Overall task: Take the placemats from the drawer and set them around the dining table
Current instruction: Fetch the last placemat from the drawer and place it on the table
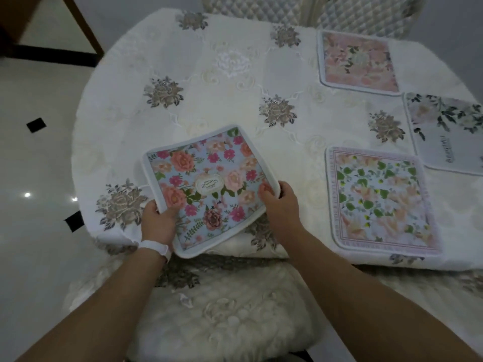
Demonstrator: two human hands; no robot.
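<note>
A blue placemat (209,178) with pink and orange roses and a white rim hangs tilted just over the near edge of the dining table (235,105). My left hand (158,222) grips its left near edge, thumb on top. My right hand (281,205) pinches its right near corner. Three other placemats lie flat on the white embroidered tablecloth: a pink one (359,62) at the far right, a white one with dark leaves (447,131) at the right edge, and a green-leaf one (380,199) near the front right.
A chair with a fluffy white seat cover (222,314) stands right below me against the table. Two quilted chair backs (261,9) rise behind the far side. Glossy tiled floor (34,165) lies to the left.
</note>
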